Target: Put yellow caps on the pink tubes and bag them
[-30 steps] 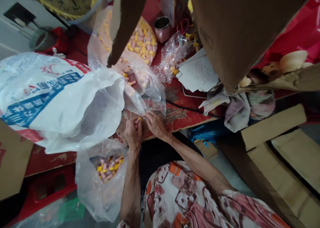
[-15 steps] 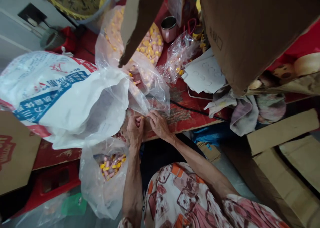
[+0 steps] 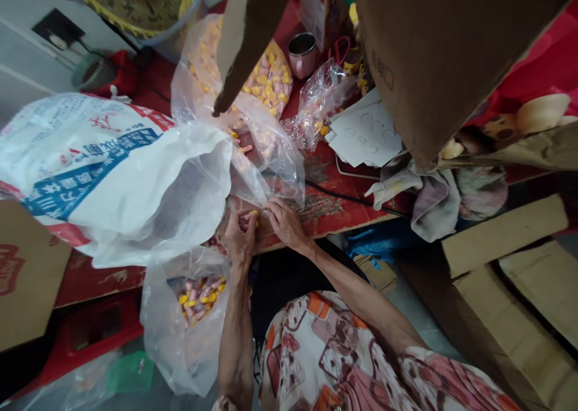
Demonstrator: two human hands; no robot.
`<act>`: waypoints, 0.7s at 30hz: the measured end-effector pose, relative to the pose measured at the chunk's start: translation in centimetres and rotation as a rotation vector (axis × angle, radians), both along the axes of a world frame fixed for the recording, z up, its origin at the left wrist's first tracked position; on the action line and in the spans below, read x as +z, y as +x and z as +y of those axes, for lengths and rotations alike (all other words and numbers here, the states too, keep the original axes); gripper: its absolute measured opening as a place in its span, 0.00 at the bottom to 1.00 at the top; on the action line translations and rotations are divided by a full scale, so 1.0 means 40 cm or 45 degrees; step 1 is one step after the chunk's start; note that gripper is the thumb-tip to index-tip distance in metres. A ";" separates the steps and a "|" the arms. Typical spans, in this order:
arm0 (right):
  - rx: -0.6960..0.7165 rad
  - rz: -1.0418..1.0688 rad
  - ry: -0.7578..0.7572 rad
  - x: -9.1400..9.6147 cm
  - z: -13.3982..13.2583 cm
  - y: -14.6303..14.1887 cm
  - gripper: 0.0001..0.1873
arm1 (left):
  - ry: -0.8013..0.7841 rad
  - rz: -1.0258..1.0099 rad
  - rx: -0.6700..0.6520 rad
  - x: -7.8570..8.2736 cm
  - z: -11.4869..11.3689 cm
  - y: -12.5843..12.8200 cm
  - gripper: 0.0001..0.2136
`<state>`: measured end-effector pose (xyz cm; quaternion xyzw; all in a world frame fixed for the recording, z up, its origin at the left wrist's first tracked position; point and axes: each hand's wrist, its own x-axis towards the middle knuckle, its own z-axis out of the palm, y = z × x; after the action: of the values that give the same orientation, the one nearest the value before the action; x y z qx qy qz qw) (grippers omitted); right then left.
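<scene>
Head view, looking down at a worn red board (image 3: 325, 215), with both bare hands at its near edge, just below the centre of the frame. The left hand (image 3: 238, 239) is curled into a narrow pinch, thumb and fingertips closed on a small pink-and-yellow piece (image 3: 249, 218). The right hand (image 3: 284, 224) lies just beside it with fingers extended, their tips at the edge of a clear plastic bag (image 3: 282, 176); whether they hold the film, I cannot tell.

Below the left wrist, a second clear bag (image 3: 156, 333) of similar pieces sags under the board's near edge. A fuller third bag (image 3: 271, 83) sits at upper centre, with a few loose pieces (image 3: 246, 149) nearby. The piece is small, so a slipping pinch could drop it over the edge or into the folds of plastic. A hard tug on the film could tip the loose pieces off the board. A white woven sack (image 3: 103, 176) crowds in at left, and a black cable (image 3: 347, 197) runs close to the right hand, where a sleeve or finger might catch it.
</scene>
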<state>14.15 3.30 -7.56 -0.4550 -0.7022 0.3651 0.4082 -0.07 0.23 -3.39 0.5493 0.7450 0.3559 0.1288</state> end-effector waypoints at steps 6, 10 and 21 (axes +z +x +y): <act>0.007 -0.030 -0.022 0.001 0.000 0.000 0.17 | 0.029 0.021 0.057 0.000 0.006 0.004 0.14; 0.003 -0.042 -0.030 0.006 0.000 0.001 0.18 | -0.003 0.033 -0.042 0.005 0.018 0.007 0.12; -0.007 -0.046 -0.021 0.009 0.000 0.000 0.18 | 0.000 -0.057 0.051 0.000 0.012 -0.008 0.14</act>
<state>14.15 3.32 -7.20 -0.4667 -0.7052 0.3616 0.3927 -0.38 0.73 -3.41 0.5261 0.7528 0.3707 0.1384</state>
